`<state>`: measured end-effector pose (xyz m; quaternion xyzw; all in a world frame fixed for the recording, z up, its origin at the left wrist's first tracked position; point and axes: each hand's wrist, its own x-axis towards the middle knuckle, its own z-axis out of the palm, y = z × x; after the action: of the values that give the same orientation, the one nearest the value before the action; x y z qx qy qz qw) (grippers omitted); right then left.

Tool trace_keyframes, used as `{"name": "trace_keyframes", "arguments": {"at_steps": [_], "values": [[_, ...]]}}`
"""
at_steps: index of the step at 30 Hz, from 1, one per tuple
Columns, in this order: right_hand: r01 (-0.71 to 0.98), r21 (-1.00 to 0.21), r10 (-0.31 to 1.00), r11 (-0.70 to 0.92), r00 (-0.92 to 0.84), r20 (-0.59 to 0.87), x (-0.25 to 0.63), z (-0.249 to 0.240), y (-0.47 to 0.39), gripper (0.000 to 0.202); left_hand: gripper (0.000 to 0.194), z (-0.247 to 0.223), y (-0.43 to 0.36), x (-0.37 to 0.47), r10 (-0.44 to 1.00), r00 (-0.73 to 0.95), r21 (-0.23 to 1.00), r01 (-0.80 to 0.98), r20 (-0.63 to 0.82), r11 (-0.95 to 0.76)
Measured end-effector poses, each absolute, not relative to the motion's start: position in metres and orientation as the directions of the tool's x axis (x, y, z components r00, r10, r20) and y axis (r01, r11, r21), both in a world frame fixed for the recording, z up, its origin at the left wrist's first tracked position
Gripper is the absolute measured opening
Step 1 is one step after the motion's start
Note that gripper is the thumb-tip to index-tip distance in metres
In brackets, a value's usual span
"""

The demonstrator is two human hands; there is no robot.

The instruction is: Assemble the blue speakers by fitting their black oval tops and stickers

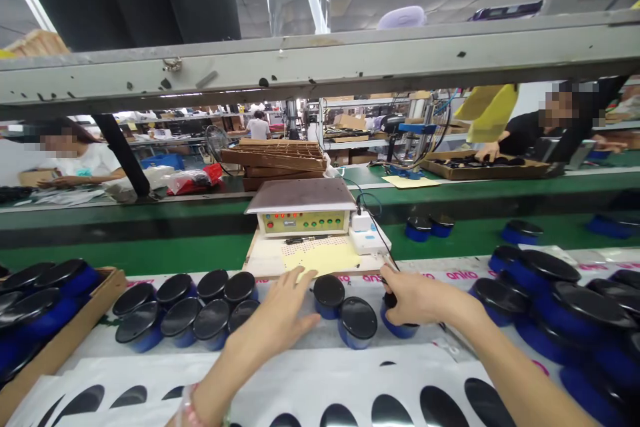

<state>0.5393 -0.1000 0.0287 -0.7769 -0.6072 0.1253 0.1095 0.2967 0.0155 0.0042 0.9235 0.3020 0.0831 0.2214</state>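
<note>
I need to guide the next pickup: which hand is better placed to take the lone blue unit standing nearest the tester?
Left. The left hand lies open beside that blue unit, while the right hand already grips another unit.

Blue cup (399,327) with black lid under the right hand (413,297); two more blue cups, black lids (329,292) (358,319). Cluster of blue cups (190,310) at left, glossy black tops. Brown cardboard tray (75,327) holds blue-black ones. Table cover (320,380) white with black ovals, pink lettering along far edge. Tester box (303,221) cream, green panel, red lights, grey-brown top. Yellow sheet (323,258) in front, red-dotted white paper beside it. Conveyor belt (200,240) green. Grey metal rail (320,60) overhead, chipped dark spots.
</note>
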Motion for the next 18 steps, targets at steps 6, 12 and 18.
{"name": "trace_keyframes", "arguments": {"at_steps": [6,12,18], "values": [[0.894,-0.415,0.981,-0.169,0.193,0.016,0.529,0.021,-0.079,0.022,0.052,-0.033,0.013,0.324,0.519,0.845,0.653,0.323,0.127,-0.685],[0.815,-0.564,0.963,-0.133,0.241,0.122,0.530,0.027,-0.070,0.021,0.055,-0.034,0.018,0.317,0.545,0.830,0.711,0.312,0.120,-0.631],[0.729,-0.677,0.810,-0.097,0.453,0.372,0.557,0.097,-0.126,0.042,0.039,0.040,0.023,0.358,0.506,0.772,0.556,0.245,0.383,-0.794]]}}
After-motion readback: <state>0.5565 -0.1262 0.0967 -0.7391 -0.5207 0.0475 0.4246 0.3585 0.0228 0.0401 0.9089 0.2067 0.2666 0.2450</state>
